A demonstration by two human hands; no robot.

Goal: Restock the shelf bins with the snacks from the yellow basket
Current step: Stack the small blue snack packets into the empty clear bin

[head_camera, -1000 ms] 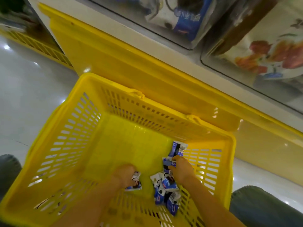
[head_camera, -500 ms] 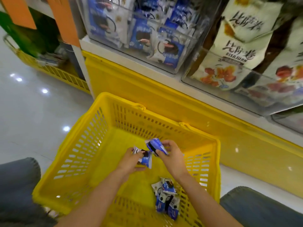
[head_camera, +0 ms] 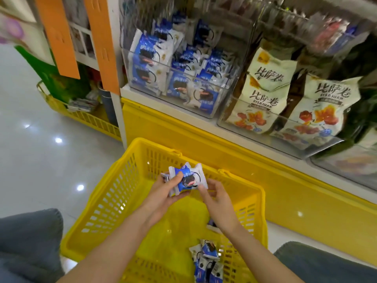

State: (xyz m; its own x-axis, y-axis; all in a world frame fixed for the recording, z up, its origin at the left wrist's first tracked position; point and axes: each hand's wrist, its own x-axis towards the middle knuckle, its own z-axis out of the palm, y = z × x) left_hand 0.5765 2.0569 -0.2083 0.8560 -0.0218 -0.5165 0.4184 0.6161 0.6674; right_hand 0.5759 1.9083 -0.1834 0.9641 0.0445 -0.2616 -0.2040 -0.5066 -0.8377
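Shelf bay, clear plastic bin (head_camera: 213, 113) of matching packs: up and ahead of your left hand (head_camera: 163, 193), gripping blue-and-white snack packets (head_camera: 187, 178); right hand (head_camera: 219, 201) alongside, fingers slack, empty

basket (head_camera: 253, 188) yellow | snack packets (head_camera: 186, 178) blue-white | shelf base (head_camera: 285, 193) yellow

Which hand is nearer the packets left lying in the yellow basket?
Right. The right hand is raised above the loose packets; the left hand, gripping a bundle, is farther left.
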